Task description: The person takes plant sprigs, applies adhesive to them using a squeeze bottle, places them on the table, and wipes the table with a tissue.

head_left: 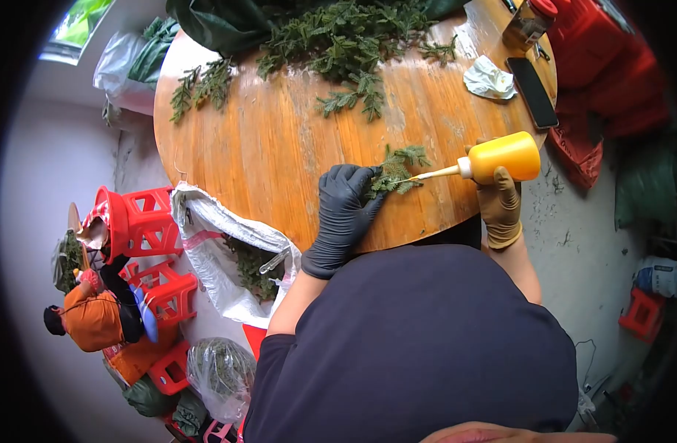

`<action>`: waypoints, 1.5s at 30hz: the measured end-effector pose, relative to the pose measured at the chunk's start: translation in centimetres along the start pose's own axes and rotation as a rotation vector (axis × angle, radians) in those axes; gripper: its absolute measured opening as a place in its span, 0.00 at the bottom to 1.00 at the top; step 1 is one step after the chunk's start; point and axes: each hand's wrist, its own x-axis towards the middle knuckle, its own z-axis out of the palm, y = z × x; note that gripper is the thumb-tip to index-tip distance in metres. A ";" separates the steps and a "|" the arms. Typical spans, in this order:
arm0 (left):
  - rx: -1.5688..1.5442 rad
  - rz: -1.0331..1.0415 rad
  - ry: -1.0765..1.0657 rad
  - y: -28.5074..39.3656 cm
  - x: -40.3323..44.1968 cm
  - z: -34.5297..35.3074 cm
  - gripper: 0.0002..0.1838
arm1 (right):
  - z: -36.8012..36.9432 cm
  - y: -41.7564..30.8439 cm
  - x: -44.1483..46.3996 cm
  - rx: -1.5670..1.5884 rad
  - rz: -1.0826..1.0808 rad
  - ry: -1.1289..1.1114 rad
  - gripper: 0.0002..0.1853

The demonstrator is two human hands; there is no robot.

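My left hand, in a black glove, pinches a small green artificial sprig near the front edge of the round wooden table. To its right, my right hand, in a tan glove, holds a yellow squeeze bottle tilted on its side. The bottle's long pale nozzle points left, and its tip is at the sprig. Some fingers of my right hand are hidden behind the bottle. Farther back on the table lies a heap of green sprigs.
A crumpled tissue, a phone and a jar are at the table's right. An open white sack touches the left front edge. Beyond red stools, another person sits at far left.
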 end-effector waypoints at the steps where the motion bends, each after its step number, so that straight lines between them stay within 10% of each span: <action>1: -0.003 0.000 -0.001 0.0 0.0 0.1 0.17 | 0.3 0.2 0.0 -0.002 0.000 0.002 0.27; 45: 0.016 0.006 0.050 0.4 0.2 0.6 0.15 | -1.0 -0.4 -1.2 -0.171 -0.089 0.045 0.25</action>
